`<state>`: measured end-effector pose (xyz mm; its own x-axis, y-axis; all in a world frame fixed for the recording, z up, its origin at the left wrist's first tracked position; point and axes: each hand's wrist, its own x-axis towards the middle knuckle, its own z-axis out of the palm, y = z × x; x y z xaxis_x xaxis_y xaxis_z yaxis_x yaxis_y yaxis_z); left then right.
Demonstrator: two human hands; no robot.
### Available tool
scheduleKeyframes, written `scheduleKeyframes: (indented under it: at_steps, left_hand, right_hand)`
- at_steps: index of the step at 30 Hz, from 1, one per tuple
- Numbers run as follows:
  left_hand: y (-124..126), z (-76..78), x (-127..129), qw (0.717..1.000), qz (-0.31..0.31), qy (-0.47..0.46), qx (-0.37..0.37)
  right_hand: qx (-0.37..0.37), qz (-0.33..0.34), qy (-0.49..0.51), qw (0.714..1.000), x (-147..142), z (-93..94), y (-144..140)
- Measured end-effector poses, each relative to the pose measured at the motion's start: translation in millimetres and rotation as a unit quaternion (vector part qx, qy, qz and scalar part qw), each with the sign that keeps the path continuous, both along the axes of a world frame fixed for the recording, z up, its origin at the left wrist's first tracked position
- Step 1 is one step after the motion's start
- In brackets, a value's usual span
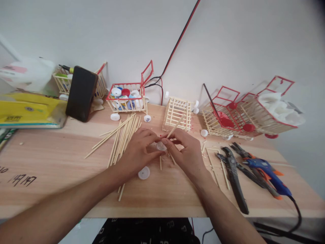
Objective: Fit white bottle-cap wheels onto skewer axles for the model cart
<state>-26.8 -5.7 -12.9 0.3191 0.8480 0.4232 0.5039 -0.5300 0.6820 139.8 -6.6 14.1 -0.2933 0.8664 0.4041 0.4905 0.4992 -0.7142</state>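
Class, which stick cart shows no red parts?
The middle cart, just right of the cap-filled cart: it shows only pale and white, while the others have red handles.

The round translucent plastic cap (pixel 161 146) looks smooth, the thin pale wooden stick (pixel 175 127) matt, the light-brown wood-grained tabletop (pixel 63 156) smooth with faint sheen.

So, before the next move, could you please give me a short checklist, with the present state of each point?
1. Stick gripped by the right hand: ok.
2. Clear cap held at the left hand's fingertips: ok.
3. Stick seated in that cap: cannot tell, fingers hide it.
4. Space under the left arm free: not ok, loose sticks run beneath it.
5. Glue gun apart from both hands: ok; whether hot, cannot tell.
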Motion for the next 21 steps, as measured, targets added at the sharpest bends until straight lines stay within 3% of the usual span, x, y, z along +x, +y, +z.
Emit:
scheduleKeyframes:
  at_steps: [21]
  left_hand:
    - [0.2, 1.5, -0.1, 1.000, 0.003, 0.002, -0.002]
  right_hand:
    - [0.018, -0.003, 0.000, 1.000, 0.3, -1.0, 0.7]
